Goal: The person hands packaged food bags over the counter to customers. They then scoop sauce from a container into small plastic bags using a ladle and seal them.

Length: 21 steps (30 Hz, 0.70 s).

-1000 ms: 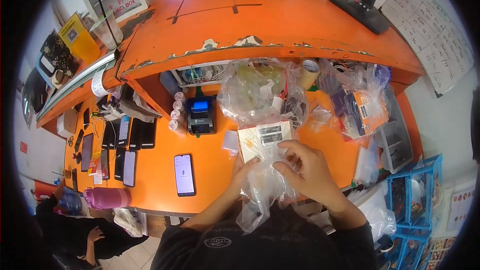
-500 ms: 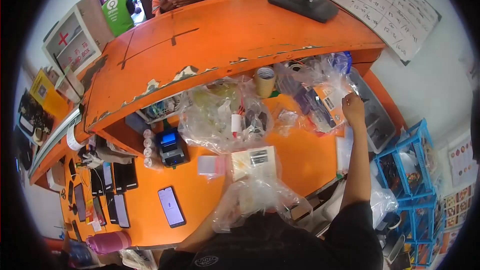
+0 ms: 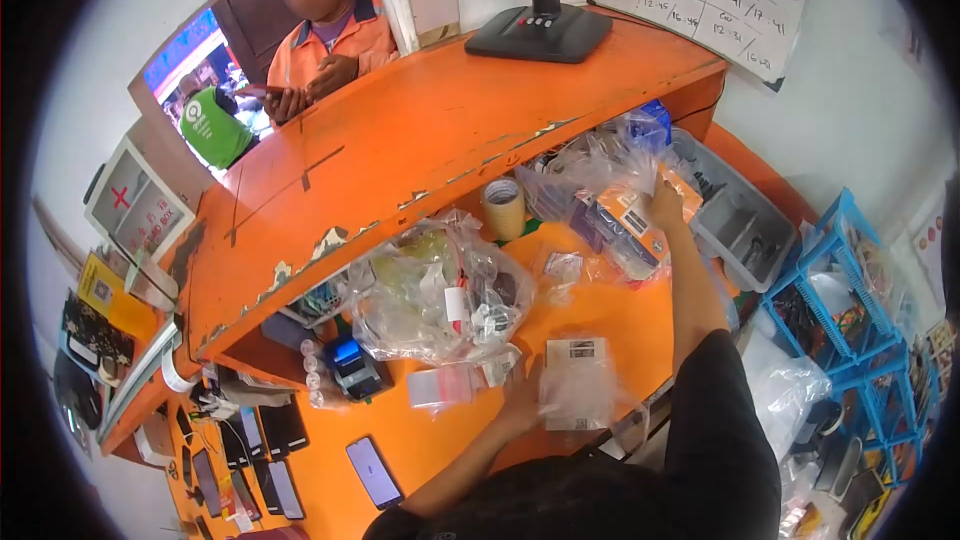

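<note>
My right hand (image 3: 668, 204) is at the bag of boxed items at the right, its fingers closed at an orange box (image 3: 632, 224) in clear plastic. What exactly it grips is hard to make out. Near the desk's front, my left hand (image 3: 521, 401) is beside a pale box (image 3: 575, 380) wrapped in clear plastic; its fingers are blurred. A large clear bag (image 3: 440, 290) with mixed contents lies behind my left hand, and a small pack with a pink edge (image 3: 444, 387) is to its left.
A card printer (image 3: 354, 368) and several phones, one with a lit screen (image 3: 374, 472), lie left. A tape roll (image 3: 503, 208) stands under the raised orange counter (image 3: 400, 140). Grey tray (image 3: 740, 220) and blue racks (image 3: 840, 310) are right. A person (image 3: 330, 35) holds a phone across the counter.
My right hand has left the pale box and reached right to the bagged orange box. The view has turned right, showing more of the person across the counter.
</note>
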Each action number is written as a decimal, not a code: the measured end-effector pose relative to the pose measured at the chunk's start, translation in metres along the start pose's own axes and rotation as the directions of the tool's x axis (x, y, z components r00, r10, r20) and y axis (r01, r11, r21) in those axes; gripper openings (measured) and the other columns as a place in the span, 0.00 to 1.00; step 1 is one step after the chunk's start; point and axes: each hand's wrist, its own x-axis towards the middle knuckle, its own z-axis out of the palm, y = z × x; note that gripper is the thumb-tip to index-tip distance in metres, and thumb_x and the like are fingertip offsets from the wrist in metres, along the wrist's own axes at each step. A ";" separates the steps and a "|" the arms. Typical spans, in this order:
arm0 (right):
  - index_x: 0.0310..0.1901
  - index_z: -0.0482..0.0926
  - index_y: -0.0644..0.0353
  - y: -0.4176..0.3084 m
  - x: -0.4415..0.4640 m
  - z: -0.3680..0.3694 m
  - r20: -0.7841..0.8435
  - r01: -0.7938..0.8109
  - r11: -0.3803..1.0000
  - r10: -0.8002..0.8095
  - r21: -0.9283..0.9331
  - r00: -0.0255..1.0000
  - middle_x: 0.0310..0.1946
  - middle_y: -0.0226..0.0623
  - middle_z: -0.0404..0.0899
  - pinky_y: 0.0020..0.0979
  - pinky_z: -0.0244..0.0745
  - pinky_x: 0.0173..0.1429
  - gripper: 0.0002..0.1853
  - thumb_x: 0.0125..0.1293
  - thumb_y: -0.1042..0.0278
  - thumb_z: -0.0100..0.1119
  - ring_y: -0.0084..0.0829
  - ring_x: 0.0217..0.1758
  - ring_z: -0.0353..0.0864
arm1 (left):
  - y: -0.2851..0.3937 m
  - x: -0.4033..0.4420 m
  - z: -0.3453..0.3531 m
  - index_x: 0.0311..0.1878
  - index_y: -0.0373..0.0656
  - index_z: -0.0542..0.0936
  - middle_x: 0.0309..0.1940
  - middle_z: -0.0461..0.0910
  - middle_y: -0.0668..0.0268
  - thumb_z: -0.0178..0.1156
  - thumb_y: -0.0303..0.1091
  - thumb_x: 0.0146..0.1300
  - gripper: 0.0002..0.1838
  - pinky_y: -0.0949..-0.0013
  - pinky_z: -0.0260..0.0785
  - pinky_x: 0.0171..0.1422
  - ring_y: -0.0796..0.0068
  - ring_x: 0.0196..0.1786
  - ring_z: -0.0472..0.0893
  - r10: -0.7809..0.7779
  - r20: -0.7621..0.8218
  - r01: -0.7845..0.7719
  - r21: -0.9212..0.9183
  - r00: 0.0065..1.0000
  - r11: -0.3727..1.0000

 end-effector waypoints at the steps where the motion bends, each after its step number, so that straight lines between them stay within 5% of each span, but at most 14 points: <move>1: 0.61 0.59 0.64 0.002 0.005 -0.006 -0.002 -0.005 1.000 0.005 0.008 1.000 0.45 0.55 0.74 0.44 0.69 0.52 0.34 0.53 0.64 0.59 0.50 0.47 0.75 | 0.012 -0.009 -0.018 0.62 0.39 0.63 0.57 0.63 0.48 0.55 0.36 0.55 0.30 0.54 0.51 0.67 0.45 0.61 0.59 0.038 -0.017 -0.037 0.031 0.999 0.999; 5: 0.50 0.69 0.67 -0.009 -0.008 -0.056 -0.090 0.213 0.973 -0.205 0.092 0.975 0.39 0.57 0.76 0.43 0.70 0.48 0.24 0.52 0.68 0.58 0.51 0.44 0.75 | 0.017 -0.041 -0.072 0.60 0.39 0.65 0.57 0.66 0.54 0.59 0.32 0.55 0.28 0.59 0.52 0.66 0.60 0.63 0.61 0.127 0.052 -0.121 -0.108 0.990 0.987; 7: 0.45 0.72 0.68 -0.027 -0.026 -0.075 0.137 0.296 0.913 -0.343 0.281 0.929 0.38 0.56 0.76 0.42 0.70 0.48 0.19 0.51 0.68 0.59 0.52 0.44 0.75 | 0.024 -0.053 -0.090 0.58 0.37 0.67 0.54 0.67 0.50 0.57 0.33 0.57 0.26 0.62 0.55 0.65 0.56 0.62 0.64 -0.032 -0.003 0.029 -0.337 0.999 0.941; 10: 0.41 0.75 0.67 -0.086 -0.091 -0.120 0.101 0.282 0.873 -0.348 0.398 0.932 0.37 0.56 0.76 0.41 0.70 0.47 0.16 0.51 0.68 0.59 0.51 0.44 0.75 | 0.029 -0.063 -0.093 0.63 0.40 0.59 0.61 0.60 0.51 0.56 0.35 0.60 0.30 0.62 0.55 0.65 0.56 0.65 0.60 -0.082 0.046 0.094 -0.514 0.996 0.853; 13: 0.39 0.75 0.65 -0.138 -0.153 -0.145 0.236 0.197 0.844 -0.351 0.499 0.906 0.33 0.52 0.78 0.40 0.71 0.45 0.14 0.51 0.69 0.59 0.48 0.39 0.77 | 0.041 -0.066 -0.087 0.68 0.43 0.45 0.66 0.50 0.51 0.55 0.38 0.62 0.38 0.59 0.55 0.65 0.55 0.66 0.57 -0.071 0.022 0.069 -0.639 0.997 0.766; 15: 0.39 0.75 0.65 -0.169 -0.190 -0.147 0.295 0.157 0.718 -0.462 0.678 0.836 0.32 0.50 0.78 0.40 0.71 0.44 0.13 0.51 0.71 0.59 0.47 0.37 0.77 | 0.042 -0.070 -0.080 0.69 0.41 0.43 0.66 0.48 0.51 0.55 0.40 0.61 0.40 0.59 0.55 0.66 0.55 0.67 0.56 -0.228 -0.111 0.023 -0.857 0.967 0.515; 17: 0.41 0.75 0.65 -0.200 -0.222 -0.135 0.315 0.065 0.530 -0.593 0.845 0.741 0.33 0.49 0.78 0.39 0.71 0.44 0.14 0.51 0.72 0.58 0.46 0.39 0.78 | 0.023 -0.079 -0.079 0.62 0.43 0.60 0.55 0.67 0.63 0.55 0.47 0.61 0.30 0.62 0.61 0.59 0.69 0.57 0.67 -0.354 -0.051 0.104 -0.908 0.934 0.406; 18: 0.42 0.75 0.64 -0.213 -0.239 -0.119 0.332 -0.003 0.460 -0.638 0.888 0.695 0.34 0.49 0.78 0.38 0.71 0.45 0.14 0.52 0.73 0.57 0.45 0.40 0.77 | 0.023 -0.087 -0.084 0.57 0.42 0.67 0.46 0.72 0.66 0.53 0.44 0.61 0.24 0.66 0.66 0.55 0.72 0.50 0.72 -0.444 -0.060 0.047 -0.973 0.894 0.225; 19: 0.43 0.74 0.63 -0.229 -0.259 -0.104 0.113 0.124 0.294 -0.671 0.948 0.733 0.34 0.49 0.78 0.37 0.71 0.45 0.14 0.53 0.73 0.56 0.44 0.40 0.77 | 0.020 -0.093 -0.092 0.55 0.38 0.69 0.44 0.73 0.64 0.51 0.42 0.62 0.22 0.68 0.68 0.51 0.72 0.46 0.74 -0.535 -0.175 -0.032 -0.964 0.827 0.265; 20: 0.44 0.73 0.64 -0.243 -0.275 -0.095 0.102 0.139 0.266 -0.723 0.954 0.684 0.35 0.41 0.78 0.33 0.71 0.44 0.14 0.55 0.72 0.56 0.34 0.39 0.78 | -0.013 -0.110 -0.095 0.54 0.39 0.70 0.43 0.74 0.65 0.51 0.41 0.61 0.21 0.68 0.68 0.49 0.72 0.45 0.74 -0.535 -0.274 -0.103 -0.940 0.799 0.326; 21: 0.47 0.71 0.64 -0.254 -0.285 -0.103 0.285 0.065 0.401 -0.748 0.914 0.600 0.35 0.43 0.76 0.35 0.70 0.45 0.17 0.55 0.70 0.57 0.41 0.41 0.77 | -0.047 -0.127 -0.097 0.54 0.39 0.70 0.43 0.75 0.65 0.50 0.40 0.61 0.20 0.68 0.68 0.47 0.73 0.44 0.75 -0.530 -0.369 -0.169 -0.906 0.763 0.388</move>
